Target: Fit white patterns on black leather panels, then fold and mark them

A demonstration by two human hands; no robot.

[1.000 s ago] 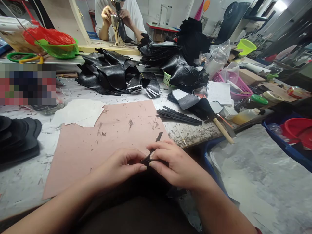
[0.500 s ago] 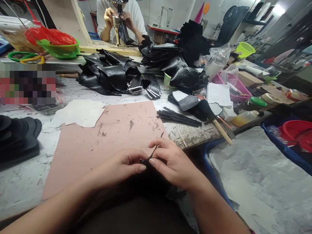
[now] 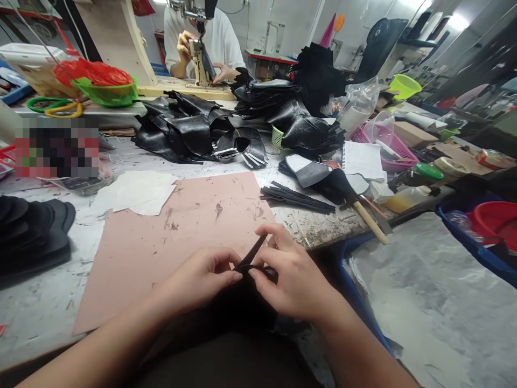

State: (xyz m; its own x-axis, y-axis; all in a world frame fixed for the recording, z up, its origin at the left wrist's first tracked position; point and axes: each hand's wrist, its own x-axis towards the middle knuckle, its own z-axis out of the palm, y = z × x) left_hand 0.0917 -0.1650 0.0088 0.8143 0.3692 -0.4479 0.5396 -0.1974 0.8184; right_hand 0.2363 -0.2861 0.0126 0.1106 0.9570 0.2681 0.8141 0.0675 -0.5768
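Observation:
Both hands meet at the near edge of a pink cutting mat (image 3: 161, 253). My left hand (image 3: 197, 283) and my right hand (image 3: 288, 275) pinch a narrow black leather strip (image 3: 253, 252) between thumbs and forefingers. The strip's free end sticks up and away from the fingers, tilted to the right. Its lower part is folded between the fingertips and partly hidden. Dark material lies in my lap below the hands.
A bundle of black strips (image 3: 297, 196) and a wooden-handled tool (image 3: 369, 221) lie right of the mat. Piles of black leather pieces (image 3: 194, 126) fill the table's far side. Black soles (image 3: 32, 231) lie left. A person works a sewing machine (image 3: 197, 51) behind.
The camera has tilted slightly, shifting the scene down. The strip's free end has swung a little and now shows wider. My hands stay together on it.

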